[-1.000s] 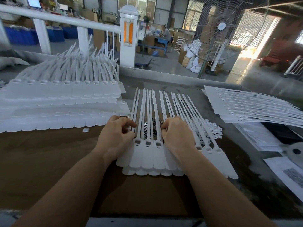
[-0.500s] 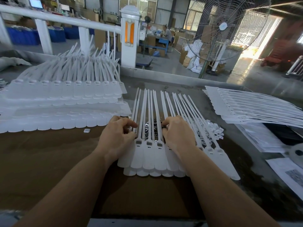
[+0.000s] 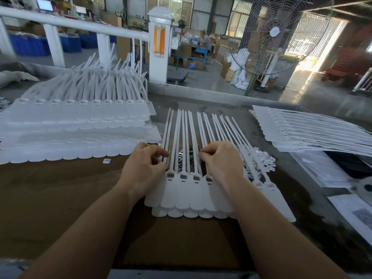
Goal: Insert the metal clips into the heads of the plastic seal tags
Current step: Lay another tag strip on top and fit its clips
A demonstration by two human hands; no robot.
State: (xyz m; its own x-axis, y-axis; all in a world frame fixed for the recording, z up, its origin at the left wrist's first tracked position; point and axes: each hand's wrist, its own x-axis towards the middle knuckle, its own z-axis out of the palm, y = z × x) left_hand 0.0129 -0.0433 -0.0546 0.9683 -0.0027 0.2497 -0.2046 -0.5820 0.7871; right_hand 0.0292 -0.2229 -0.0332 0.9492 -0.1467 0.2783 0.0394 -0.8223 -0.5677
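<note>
The left hand (image 3: pixel 148 170) rests with curled fingers on the left edge of a fanned row of white plastic seal tags (image 3: pixel 189 190) lying on the brown bench (image 3: pixel 60 198); thumb and forefinger are drawn close together by the leftmost strap, but whether they pinch anything cannot be told. The right hand (image 3: pixel 222 161) lies over the right side of the same row, its curled fingertips pinching a small dark piece, apparently a metal clip, just above the tag heads. A heap of shiny metal clips (image 3: pixel 184 158) shows between the straps, between the two hands. Four tag heads with square openings sit uncovered between the hands.

Compared with half a second ago, both hands remain in almost the same place on the row, and one more tag head shows beside the right hand.

A tall stack of tags (image 3: pixel 76 125) stands to the left, another pile (image 3: pixel 312 131) to the right.
</note>
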